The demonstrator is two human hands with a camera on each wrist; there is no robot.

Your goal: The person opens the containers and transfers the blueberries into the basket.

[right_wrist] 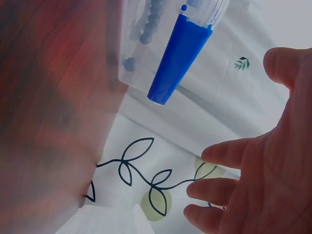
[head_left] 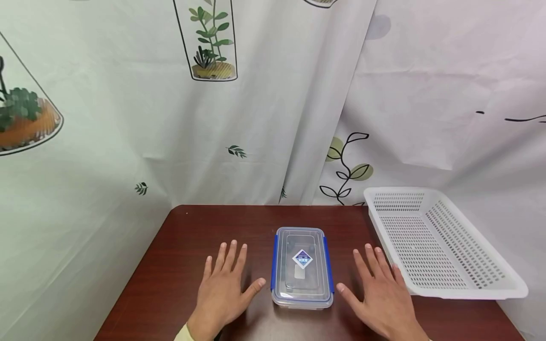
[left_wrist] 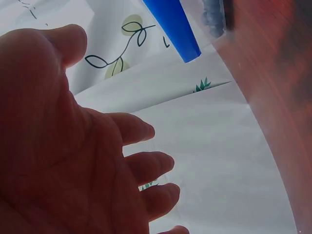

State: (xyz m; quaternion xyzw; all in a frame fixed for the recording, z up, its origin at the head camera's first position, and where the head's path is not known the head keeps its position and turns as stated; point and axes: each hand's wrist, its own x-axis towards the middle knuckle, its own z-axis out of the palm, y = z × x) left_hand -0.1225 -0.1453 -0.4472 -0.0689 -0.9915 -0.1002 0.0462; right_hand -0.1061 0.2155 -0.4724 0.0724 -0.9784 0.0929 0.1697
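Left hand and right hand, spread and empty, flank the lidded container; handling appears unstarted, next likely requiring a two-sided grip.

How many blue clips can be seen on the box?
2: the left clip runs along the left side of the box, the right clip along its right side. Any underneath would be hidden.

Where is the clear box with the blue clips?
In the head view, the clear lidded box sits on the dark red table, between the left hand and the right hand, left of the white plastic basket.
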